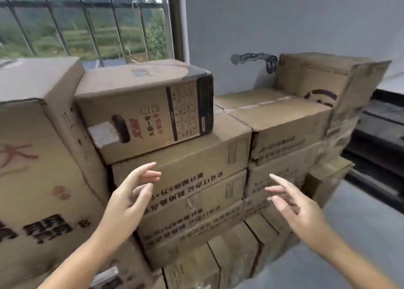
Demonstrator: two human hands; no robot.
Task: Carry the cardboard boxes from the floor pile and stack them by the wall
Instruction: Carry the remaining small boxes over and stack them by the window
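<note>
A stack of cardboard boxes stands against the grey wall [284,22] under the window. On top at the centre sits a brown box with red print and a handle slot [148,111]. Beneath it lie flat printed boxes [196,162]. A large box with dark characters [39,168] fills the left. Another box [321,79] sits on top at the right. My left hand [129,199] and my right hand [293,203] hover in front of the flat boxes, fingers spread and relaxed, holding nothing and touching no box.
A barred window [87,20] looks out on green fields behind the stack. Grey floor [354,234] shows at the lower right. A dark slatted structure [380,135] stands to the right of the boxes.
</note>
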